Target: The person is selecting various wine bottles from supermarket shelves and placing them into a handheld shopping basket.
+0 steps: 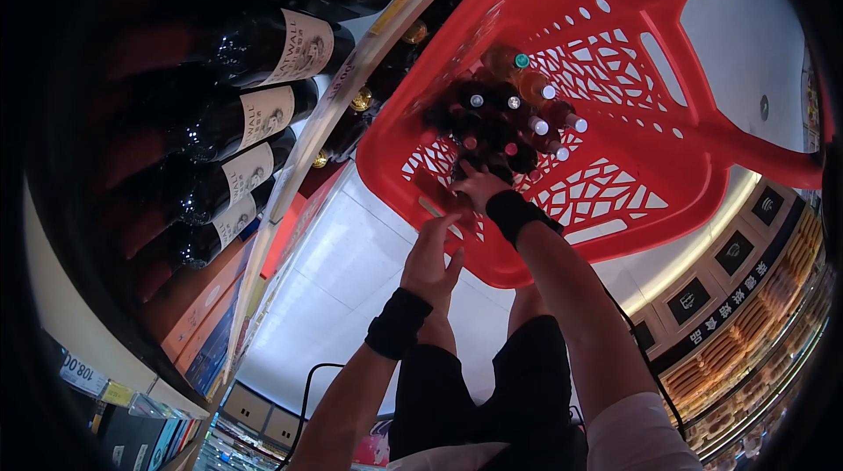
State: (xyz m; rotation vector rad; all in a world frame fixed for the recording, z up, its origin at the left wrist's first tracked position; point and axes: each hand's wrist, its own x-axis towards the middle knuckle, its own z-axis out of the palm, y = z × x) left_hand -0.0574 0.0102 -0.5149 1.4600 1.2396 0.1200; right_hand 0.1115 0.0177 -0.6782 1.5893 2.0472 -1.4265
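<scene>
While working with both hands at the red basket (667,151), having the right hand (479,186) bent down close by the dark bottles (481,124). Cannot tell if holding one, since too dark and blurry. At seven o'clock from there, the left hand (430,251), with thumb and finger a bit apart. Between both hands, at eight o'clock from the right one, a blurry dark red thing (443,194). Cannot tell if squeezed or only touched. Around the wrists, black bands (399,322). Inside the basket, at twelve o'clock from the right hand, those dark bottles, all bunched up with shiny tops. Just past them, golden-brown bottles (501,61), one with a green cap (522,60). Farther out, at three o'clock, a red handle (764,159). At ten o'clock, big bottles with cream labels (303,45) on a shelf. At eight, a price tag (82,374) reading 108.00. At six, black shorts (536,366). At four, bright shelves full of golden-brown food (755,330).
</scene>
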